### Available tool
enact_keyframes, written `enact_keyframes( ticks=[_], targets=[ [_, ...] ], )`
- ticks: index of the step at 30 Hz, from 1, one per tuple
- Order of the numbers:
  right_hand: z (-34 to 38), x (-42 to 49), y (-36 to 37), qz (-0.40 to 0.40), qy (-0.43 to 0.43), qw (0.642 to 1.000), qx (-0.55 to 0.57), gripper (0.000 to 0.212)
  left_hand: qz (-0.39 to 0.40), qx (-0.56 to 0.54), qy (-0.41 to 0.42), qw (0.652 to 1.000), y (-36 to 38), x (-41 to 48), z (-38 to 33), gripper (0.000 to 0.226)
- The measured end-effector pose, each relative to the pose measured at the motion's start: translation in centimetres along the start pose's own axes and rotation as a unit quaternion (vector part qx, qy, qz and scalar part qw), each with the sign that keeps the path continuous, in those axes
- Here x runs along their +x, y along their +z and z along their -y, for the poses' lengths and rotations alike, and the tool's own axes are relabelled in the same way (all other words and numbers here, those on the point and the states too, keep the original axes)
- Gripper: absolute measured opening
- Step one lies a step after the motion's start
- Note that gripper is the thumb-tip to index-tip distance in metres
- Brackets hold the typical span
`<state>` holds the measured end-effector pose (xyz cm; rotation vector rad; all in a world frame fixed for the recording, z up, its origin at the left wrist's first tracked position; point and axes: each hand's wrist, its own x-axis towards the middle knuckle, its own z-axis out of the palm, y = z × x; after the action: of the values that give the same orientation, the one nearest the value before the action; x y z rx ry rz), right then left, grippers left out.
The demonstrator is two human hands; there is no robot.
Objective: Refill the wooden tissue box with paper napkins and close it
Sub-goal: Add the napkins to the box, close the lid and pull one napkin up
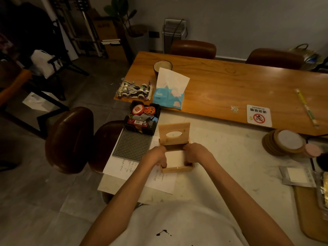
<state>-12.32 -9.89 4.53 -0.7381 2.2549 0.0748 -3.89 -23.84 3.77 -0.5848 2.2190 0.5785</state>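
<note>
The wooden tissue box point(177, 169) sat on the white table point(221, 157), its lid point(174, 128) raised upright. Inside lay white paper napkins point(175, 158). The left hand point(156, 157) and right hand point(197, 153) curled over its side walls, fingertips hidden within, apparently pinching the stack's edges. Beyond, a black tray point(152, 129) held small clutter.

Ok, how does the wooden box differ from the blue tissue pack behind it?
The wooden box is rigid, its lid up, napkins lying flat inside; the blue tissue pack is soft, with one tissue standing out. The box sits on the pale table, left hand and right hand gripping its sides; the pack lies untouched on the brown table. Both hold white paper.
</note>
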Motion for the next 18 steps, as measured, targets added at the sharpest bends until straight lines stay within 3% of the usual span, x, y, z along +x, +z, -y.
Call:
enact_keyframes(
  ticks=[12,18],
  targets=[
    [0.0,-0.8,0.6,0.015,0.002,0.999,-0.042,0.056,0.004,0.027,0.012,1.0,0.0,-0.1,-0.2,0.064],
    [-0.1,-0.9,1.0,-0.01,0.0,0.998,-0.062,0.045,-0.041,0.067,0.012,0.997,0.8,-0.5,-0.4,0.057]
  ],
)
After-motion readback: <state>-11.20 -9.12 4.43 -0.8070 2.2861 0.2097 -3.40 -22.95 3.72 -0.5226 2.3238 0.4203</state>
